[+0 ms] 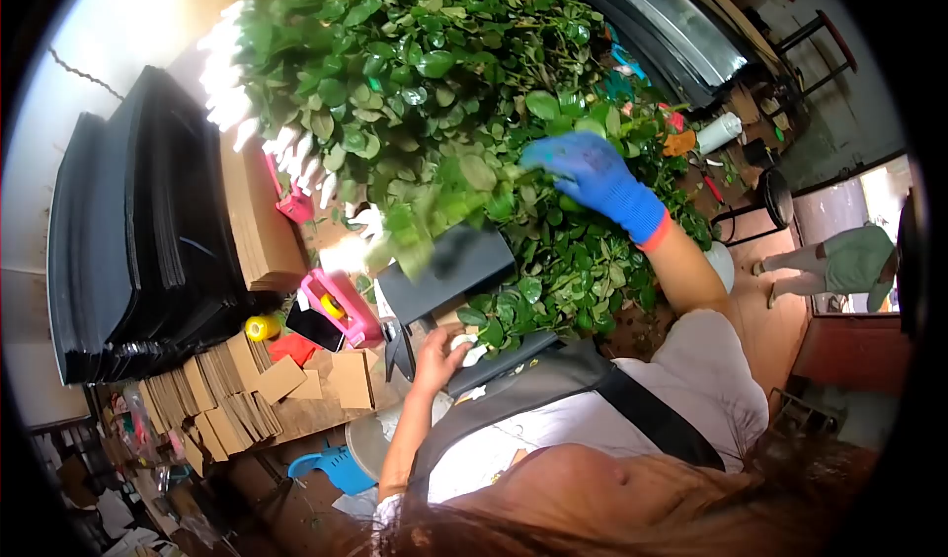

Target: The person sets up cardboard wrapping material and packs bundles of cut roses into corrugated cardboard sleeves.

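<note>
My right hand (592,177), in a blue knitted glove with an orange cuff, is closed at the fingertips on a leafy flower stem (474,187), whose leaves are blurred. Beyond it spreads a large heap of green leafy stems (415,53), with white flower heads (232,83) along its left side. My bare left hand (434,361) is low at the front edge, its fingers closed around a small white bud-like piece (466,344). Just above that hand stands a dark grey block (449,271). Black-handled scissors (397,350) lie to its left.
A pink tape dispenser (341,305), a phone (314,326) and yellow tape (262,328) lie left of my left hand. Cardboard pieces (222,399) and tall black sheets (128,231) stand farther left. A blue dustpan (334,468) is below. Another person (854,266) is at the doorway.
</note>
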{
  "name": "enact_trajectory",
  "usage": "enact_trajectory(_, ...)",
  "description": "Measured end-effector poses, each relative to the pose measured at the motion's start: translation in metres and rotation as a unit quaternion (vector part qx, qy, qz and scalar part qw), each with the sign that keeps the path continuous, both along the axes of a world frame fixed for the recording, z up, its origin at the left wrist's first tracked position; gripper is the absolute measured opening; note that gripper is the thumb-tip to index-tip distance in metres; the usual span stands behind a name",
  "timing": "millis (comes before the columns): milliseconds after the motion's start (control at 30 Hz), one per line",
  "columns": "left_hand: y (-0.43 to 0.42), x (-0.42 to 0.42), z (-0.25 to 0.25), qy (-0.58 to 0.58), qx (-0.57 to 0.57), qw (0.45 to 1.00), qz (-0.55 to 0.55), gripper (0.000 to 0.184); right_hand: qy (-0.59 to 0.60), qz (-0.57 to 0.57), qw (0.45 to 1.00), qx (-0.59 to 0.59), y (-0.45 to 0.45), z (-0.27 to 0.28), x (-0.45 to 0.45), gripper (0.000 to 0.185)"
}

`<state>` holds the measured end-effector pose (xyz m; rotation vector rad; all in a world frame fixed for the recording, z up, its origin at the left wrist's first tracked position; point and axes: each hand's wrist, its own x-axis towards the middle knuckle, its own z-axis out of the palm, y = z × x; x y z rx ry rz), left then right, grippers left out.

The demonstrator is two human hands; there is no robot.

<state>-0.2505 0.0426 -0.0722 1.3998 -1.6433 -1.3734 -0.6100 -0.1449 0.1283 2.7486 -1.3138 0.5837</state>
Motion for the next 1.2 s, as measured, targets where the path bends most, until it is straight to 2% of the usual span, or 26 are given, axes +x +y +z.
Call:
enact_trajectory(33, 0.003, -0.001, -0.006, 0.074, 0.055, 0.995, 0.035, 0.043, 0.001, 0.018, 0.998, 0.066, 0.016, -0.010, -0.011, 0.045)
enact_trajectory(67, -0.002, 0.005, 0.000, -0.032, 0.022, 0.999, -0.005, 0.049, 0.030, 0.015, 0.995, 0.090, 0.034, -0.036, -0.026, 0.044)
enact_trajectory(100, -0.001, 0.013, -0.025, -0.095, -0.009, 0.994, -0.056, 0.062, 0.057, 0.010, 0.992, 0.114, 0.055, -0.062, -0.036, 0.044)
enact_trajectory(167, -0.004, -0.001, 0.016, 0.047, 0.019, 0.999, 0.004, 0.076, 0.151, -0.054, 0.974, 0.158, 0.095, -0.085, -0.034, 0.039)
enact_trajectory(200, -0.005, 0.010, -0.002, -0.011, -0.014, 0.999, -0.042, 0.087, 0.227, -0.093, 0.943, 0.226, 0.107, -0.106, -0.034, 0.037)
enact_trajectory(233, -0.001, 0.001, 0.000, 0.083, 0.043, 0.995, 0.016, 0.082, 0.299, -0.130, 0.900, 0.290, 0.114, -0.117, -0.031, 0.036)
enact_trajectory(333, -0.004, 0.002, 0.007, 0.023, 0.026, 0.999, -0.036, 0.065, 0.329, -0.141, 0.863, 0.356, 0.131, -0.134, -0.018, 0.036)
enact_trajectory(400, -0.007, 0.001, 0.014, -0.040, -0.025, 0.996, -0.072, 0.057, 0.190, -0.139, 0.901, 0.365, 0.134, -0.138, -0.036, 0.037)
enact_trajectory(433, -0.006, 0.001, 0.014, -0.048, -0.035, 0.996, -0.064, 0.054, 0.117, -0.135, 0.913, 0.368, 0.132, -0.118, -0.032, 0.038)
enact_trajectory(467, -0.005, 0.000, 0.013, -0.056, -0.046, 0.996, -0.056, 0.052, 0.041, -0.162, 0.895, 0.414, 0.123, -0.095, -0.033, 0.040)
enact_trajectory(500, -0.005, -0.003, 0.012, -0.061, -0.058, 0.995, -0.048, 0.049, -0.052, -0.144, 0.944, 0.292, 0.112, -0.114, -0.041, 0.039)
enact_trajectory(533, -0.005, -0.007, 0.019, -0.052, -0.076, 0.995, -0.039, 0.043, -0.092, -0.185, 0.948, 0.242, 0.096, -0.094, -0.030, 0.036)
enact_trajectory(567, -0.006, -0.008, 0.020, -0.060, -0.086, 0.994, -0.041, 0.040, -0.108, -0.178, 0.973, 0.098, 0.078, -0.114, -0.027, 0.032)
enact_trajectory(600, -0.006, -0.008, 0.020, -0.067, -0.097, 0.992, -0.041, 0.038, -0.064, -0.173, 0.983, 0.011, 0.060, -0.114, -0.019, 0.030)
enact_trajectory(700, -0.008, -0.006, 0.006, -0.093, -0.124, 0.988, -0.018, 0.028, 0.131, -0.145, 0.980, -0.048, 0.012, -0.162, -0.005, 0.028)
enact_trajectory(733, -0.007, -0.007, 0.001, -0.107, -0.144, 0.984, -0.014, 0.027, 0.232, -0.123, 0.964, 0.027, -0.001, -0.168, 0.000, 0.026)
enact_trajectory(800, -0.008, -0.009, -0.006, -0.137, -0.210, 0.968, 0.004, 0.027, 0.190, -0.190, 0.950, 0.162, -0.028, -0.155, 0.008, 0.028)
enact_trajectory(833, -0.007, -0.010, -0.005, -0.149, -0.189, 0.970, 0.014, 0.027, 0.170, -0.219, 0.933, 0.229, -0.039, -0.140, 0.015, 0.030)
enact_trajectory(900, -0.007, -0.010, -0.010, -0.161, -0.198, 0.967, 0.017, 0.028, 0.071, -0.204, 0.976, 0.014, -0.037, -0.113, 0.013, 0.028)
enact_trajectory(933, -0.005, -0.010, -0.014, -0.167, -0.178, 0.969, 0.026, 0.028, 0.041, -0.184, 0.982, -0.006, -0.044, -0.115, 0.011, 0.029)
enact_trajectory(967, -0.003, -0.010, -0.018, -0.158, -0.111, 0.981, 0.033, 0.028, 0.011, -0.164, 0.986, -0.025, -0.051, -0.114, 0.011, 0.031)
enact_trajectory(1033, -0.002, -0.012, -0.014, -0.114, -0.079, 0.990, 0.038, 0.027, 0.178, -0.160, 0.958, 0.155, -0.067, -0.100, 0.017, 0.039)
enact_trajectory(1067, -0.002, -0.012, -0.014, -0.115, -0.095, 0.988, 0.042, 0.024, 0.201, -0.177, 0.931, 0.247, -0.069, -0.096, 0.019, 0.044)
enact_trajectory(1100, -0.003, -0.013, -0.010, -0.114, -0.098, 0.988, 0.035, 0.021, 0.347, -0.099, 0.875, 0.324, -0.088, -0.093, 0.015, 0.051)
enact_trajectory(1167, -0.002, -0.012, -0.018, -0.085, -0.094, 0.991, 0.048, 0.020, 0.223, -0.119, 0.929, 0.270, -0.097, -0.048, 0.035, 0.055)
enact_trajectory(1200, -0.001, -0.011, -0.023, -0.096, -0.100, 0.989, 0.046, 0.020, 0.121, -0.115, 0.971, 0.173, -0.117, -0.037, 0.044, 0.058)
